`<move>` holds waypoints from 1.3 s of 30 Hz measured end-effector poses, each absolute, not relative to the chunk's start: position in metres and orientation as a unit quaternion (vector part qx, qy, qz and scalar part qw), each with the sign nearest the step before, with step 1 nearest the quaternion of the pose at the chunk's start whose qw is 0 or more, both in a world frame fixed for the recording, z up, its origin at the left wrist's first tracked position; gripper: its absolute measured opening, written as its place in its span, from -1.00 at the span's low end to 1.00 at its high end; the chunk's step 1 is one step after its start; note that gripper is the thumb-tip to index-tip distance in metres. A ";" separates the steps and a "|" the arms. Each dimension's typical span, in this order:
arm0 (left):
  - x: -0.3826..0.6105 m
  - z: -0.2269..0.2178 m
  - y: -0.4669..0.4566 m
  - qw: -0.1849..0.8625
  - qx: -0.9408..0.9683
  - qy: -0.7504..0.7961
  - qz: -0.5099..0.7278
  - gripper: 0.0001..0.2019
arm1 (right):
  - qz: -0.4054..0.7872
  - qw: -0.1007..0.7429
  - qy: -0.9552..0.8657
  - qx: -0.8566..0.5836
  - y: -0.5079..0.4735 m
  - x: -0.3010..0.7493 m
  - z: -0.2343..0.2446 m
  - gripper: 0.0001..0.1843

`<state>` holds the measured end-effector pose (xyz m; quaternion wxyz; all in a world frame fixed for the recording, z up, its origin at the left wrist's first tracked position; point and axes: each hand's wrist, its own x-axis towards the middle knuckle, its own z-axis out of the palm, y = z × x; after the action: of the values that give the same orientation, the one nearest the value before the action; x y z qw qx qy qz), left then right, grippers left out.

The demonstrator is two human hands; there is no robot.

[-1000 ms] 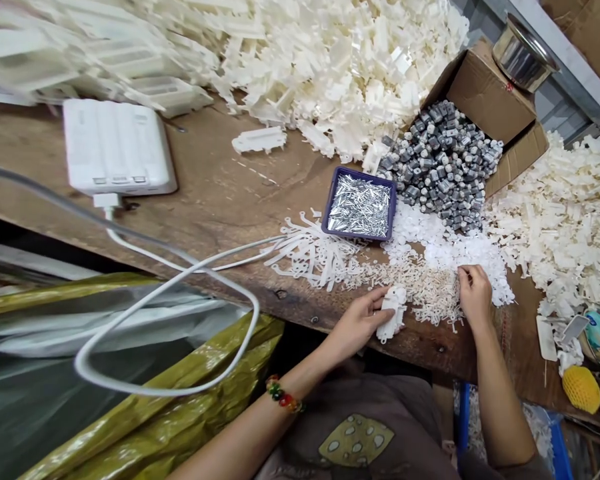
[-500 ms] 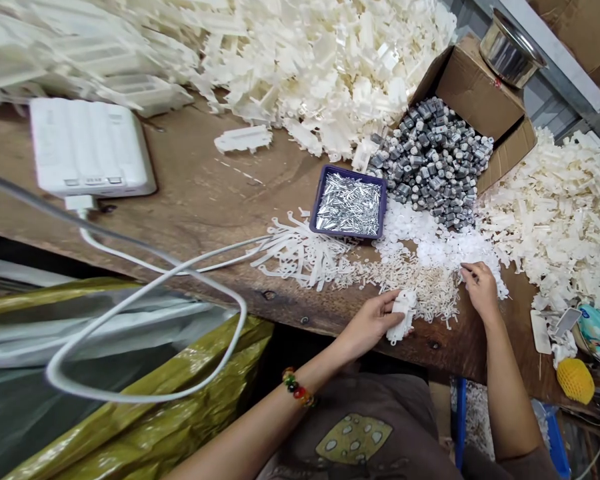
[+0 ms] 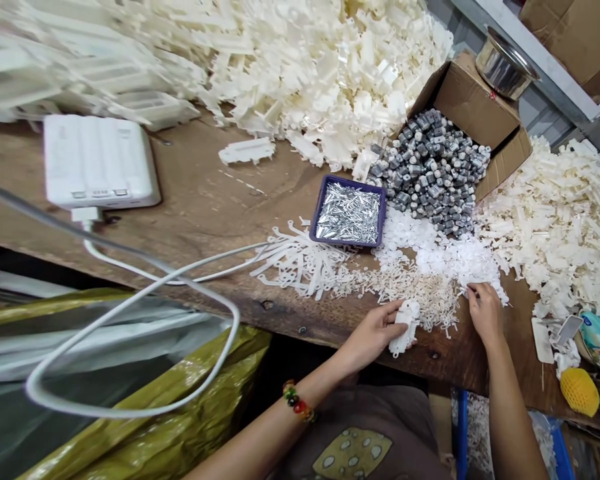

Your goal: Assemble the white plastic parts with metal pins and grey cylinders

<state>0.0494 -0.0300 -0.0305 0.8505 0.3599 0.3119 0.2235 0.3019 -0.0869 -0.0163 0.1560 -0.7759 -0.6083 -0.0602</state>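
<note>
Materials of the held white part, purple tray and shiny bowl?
White part in the left hand: likely plastic, matte; molded-looking notched edges. Purple tray: probably plastic, fairly smooth; even color, thin rim. Shiny bowl: looks like polished metal, perhaps steel; mirror-like reflections.

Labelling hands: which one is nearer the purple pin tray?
Left. On the near side of the purple pin tray, the left hand is slightly right, the right hand farther right.

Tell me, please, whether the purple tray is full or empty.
Filled: silvery metal pins hide the floor of the purple tray.
</note>
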 end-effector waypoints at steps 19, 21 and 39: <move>0.054 -0.024 -0.032 0.821 0.390 0.318 0.269 -0.35 | -0.003 0.385 -0.667 -0.638 -0.077 0.184 0.003 -0.89; 0.052 -0.025 -0.032 0.805 0.413 0.320 0.282 -0.37 | -0.046 0.354 -0.691 -0.629 -0.074 0.176 0.001 -0.86; 0.030 -0.016 -0.014 0.820 0.344 0.348 0.296 -0.31 | -0.009 0.369 -0.558 -0.743 0.068 0.262 0.028 -0.84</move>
<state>0.0304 -0.0143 -0.0163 0.8200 0.3444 0.3481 0.2964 0.2621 0.0677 0.0282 0.3692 -0.7430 -0.5582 -0.0089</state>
